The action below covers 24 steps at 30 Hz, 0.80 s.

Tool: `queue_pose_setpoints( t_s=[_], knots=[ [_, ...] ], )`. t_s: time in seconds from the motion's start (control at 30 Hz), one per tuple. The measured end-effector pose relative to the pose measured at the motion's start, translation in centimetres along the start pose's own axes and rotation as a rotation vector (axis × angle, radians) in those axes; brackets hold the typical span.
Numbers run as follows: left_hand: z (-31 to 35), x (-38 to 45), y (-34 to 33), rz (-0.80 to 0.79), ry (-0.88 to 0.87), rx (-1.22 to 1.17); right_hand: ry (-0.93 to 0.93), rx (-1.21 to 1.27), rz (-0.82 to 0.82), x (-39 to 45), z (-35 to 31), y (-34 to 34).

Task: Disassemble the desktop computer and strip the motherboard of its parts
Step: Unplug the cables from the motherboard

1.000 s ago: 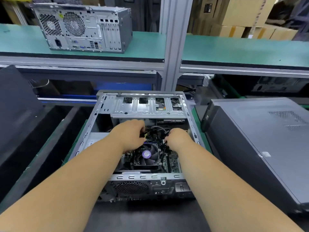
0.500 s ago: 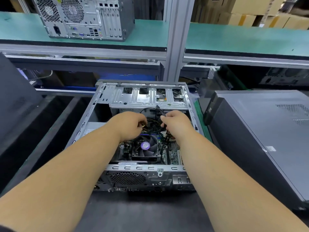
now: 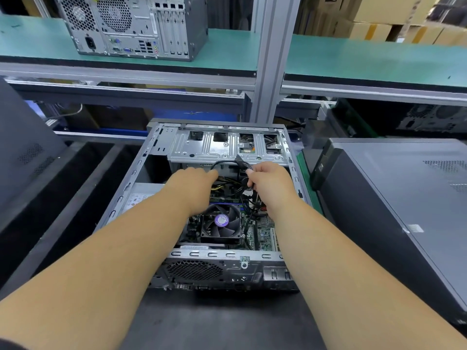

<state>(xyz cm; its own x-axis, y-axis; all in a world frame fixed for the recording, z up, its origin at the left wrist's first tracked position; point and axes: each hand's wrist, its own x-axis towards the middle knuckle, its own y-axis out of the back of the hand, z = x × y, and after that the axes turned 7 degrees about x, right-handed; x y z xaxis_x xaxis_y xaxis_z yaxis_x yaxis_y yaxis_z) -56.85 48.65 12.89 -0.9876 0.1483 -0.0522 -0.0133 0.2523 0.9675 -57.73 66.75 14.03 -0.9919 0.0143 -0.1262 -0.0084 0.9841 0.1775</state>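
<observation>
My right hand [image 3: 269,181] has lifted the black cable bundle [image 3: 237,164], fingers curled round it; left hand [image 3: 194,183] grip unclear. I advise pulling connectors straight, not sideways.

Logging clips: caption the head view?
Right hand grips black cables inside open computer case; left hand reaches alongside.

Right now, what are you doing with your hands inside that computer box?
A person is taking apart an open desktop computer case lying on its side. The right hand grips a bunch of black cables and holds them up near the metal drive bracket. The left hand reaches in among the yellow and black wires beside it. The cooler fan sits on the motherboard, not yet removed.
</observation>
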Motion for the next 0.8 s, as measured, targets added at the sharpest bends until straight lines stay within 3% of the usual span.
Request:
queue_pose_setpoints(
  t_s=[0.37, 0.63, 0.8],
  knots=[
    [-0.2, 0.5, 0.7, -0.164, -0.109, -0.407, 0.073, 0.139, -0.152, -0.2, -0.6, -0.7],
    [0.1, 1.1, -0.4, -0.234, -0.115, -0.136, -0.003, 0.066, -0.004, 0.3, 0.1, -0.1],
    [0.0, 1.3, -0.7, -0.14, -0.046, -0.108, -0.101, 0.05, 0.029, 0.7, 0.7, 0.2]
  ],
)
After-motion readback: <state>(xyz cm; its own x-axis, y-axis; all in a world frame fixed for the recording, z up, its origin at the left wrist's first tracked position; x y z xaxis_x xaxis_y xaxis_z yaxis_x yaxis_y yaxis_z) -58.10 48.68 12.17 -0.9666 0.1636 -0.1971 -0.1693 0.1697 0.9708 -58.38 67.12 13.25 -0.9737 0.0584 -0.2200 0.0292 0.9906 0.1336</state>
